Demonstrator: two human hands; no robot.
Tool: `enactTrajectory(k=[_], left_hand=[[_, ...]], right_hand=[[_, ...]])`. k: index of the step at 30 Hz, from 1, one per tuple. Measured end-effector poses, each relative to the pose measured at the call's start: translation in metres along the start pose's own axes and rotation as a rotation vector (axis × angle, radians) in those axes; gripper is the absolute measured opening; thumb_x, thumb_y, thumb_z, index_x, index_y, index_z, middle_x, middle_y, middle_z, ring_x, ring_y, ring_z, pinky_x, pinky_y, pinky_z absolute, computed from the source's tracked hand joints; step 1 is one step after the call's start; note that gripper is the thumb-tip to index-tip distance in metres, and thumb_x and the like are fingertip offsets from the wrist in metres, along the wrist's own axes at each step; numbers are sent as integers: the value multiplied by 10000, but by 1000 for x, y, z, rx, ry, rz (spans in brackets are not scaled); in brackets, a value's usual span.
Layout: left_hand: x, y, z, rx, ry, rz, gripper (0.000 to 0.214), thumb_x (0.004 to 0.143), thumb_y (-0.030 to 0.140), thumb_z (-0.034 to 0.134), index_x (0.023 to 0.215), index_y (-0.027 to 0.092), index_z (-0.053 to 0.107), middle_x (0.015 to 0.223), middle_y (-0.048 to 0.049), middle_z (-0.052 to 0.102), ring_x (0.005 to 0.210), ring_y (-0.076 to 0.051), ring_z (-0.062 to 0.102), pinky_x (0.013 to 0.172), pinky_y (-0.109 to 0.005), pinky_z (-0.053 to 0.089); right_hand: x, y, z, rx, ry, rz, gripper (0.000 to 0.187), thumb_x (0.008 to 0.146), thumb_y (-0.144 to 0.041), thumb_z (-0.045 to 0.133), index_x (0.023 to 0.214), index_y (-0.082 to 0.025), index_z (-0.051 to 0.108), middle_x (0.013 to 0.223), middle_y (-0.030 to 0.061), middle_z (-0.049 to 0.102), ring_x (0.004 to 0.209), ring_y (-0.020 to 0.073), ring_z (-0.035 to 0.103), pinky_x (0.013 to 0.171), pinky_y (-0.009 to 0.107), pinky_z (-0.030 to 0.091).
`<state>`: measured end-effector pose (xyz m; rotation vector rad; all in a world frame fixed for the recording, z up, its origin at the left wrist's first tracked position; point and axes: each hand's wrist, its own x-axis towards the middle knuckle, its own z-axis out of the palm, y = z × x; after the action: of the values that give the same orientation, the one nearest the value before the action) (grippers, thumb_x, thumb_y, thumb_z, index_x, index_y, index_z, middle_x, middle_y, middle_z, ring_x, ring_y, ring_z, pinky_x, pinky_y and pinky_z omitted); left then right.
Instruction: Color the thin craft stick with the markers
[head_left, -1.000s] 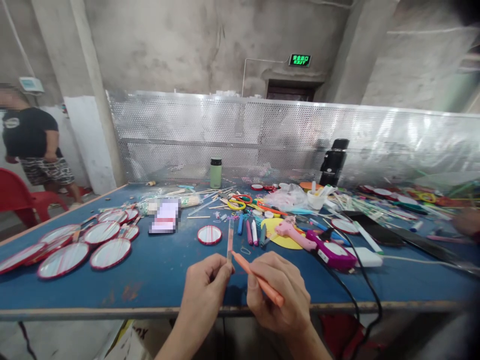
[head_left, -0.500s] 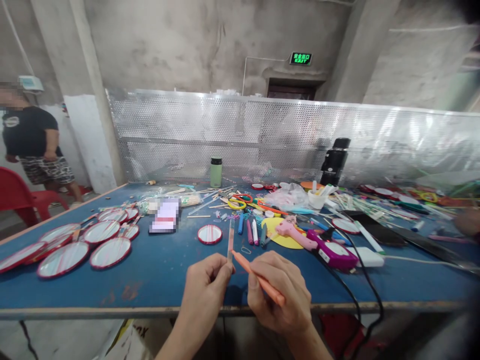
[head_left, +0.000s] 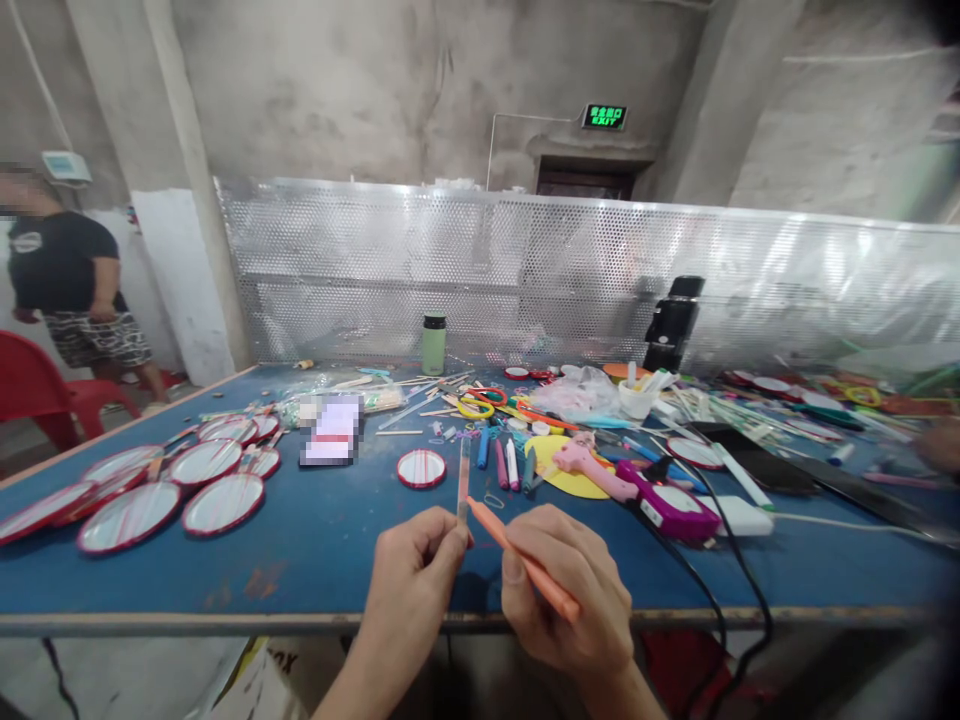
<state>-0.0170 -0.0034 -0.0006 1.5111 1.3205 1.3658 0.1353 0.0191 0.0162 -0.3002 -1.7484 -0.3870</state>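
Observation:
Pinched between thumb and fingers of my left hand (head_left: 421, 565) is a thin flat stick (head_left: 463, 480), held upright, with orange-pink colour along part of it. My right hand (head_left: 566, 590) grips an orange marker (head_left: 525, 562) like a pen, its tip at or very near the stick's right edge. Whether the tip touches cannot be made out. Just beyond my hands lies a small round disc with a red rim (head_left: 421, 468). Several capped markers (head_left: 511, 466) lie to the right of the stick.
Red-rimmed round discs (head_left: 223, 503) spread over the table's left side, near a phone (head_left: 332, 430). Rightward lie a pink-and-purple glue gun (head_left: 675, 508), black cables (head_left: 739, 550) and a white box (head_left: 742, 515). A green bottle (head_left: 433, 347) and black flask (head_left: 675, 325) stand behind. One person (head_left: 71, 270) stands at left.
My right hand and the orange marker have shifted slightly right and down. The left hand still holds the stick in nearly the same place.

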Motion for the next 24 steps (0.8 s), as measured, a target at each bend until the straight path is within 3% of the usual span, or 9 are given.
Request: enactTrajectory(k=[24], left_hand=[[0,4,0,14,0,12,337,867,429,504,619,201,522,524,58,394,489,-111,356,480,-233,265]], right_hand=[[2,1,0,3,-13,24,248,854,-27,562,1072,-132,619,785,65,690,690,171,673,607,302,563]])
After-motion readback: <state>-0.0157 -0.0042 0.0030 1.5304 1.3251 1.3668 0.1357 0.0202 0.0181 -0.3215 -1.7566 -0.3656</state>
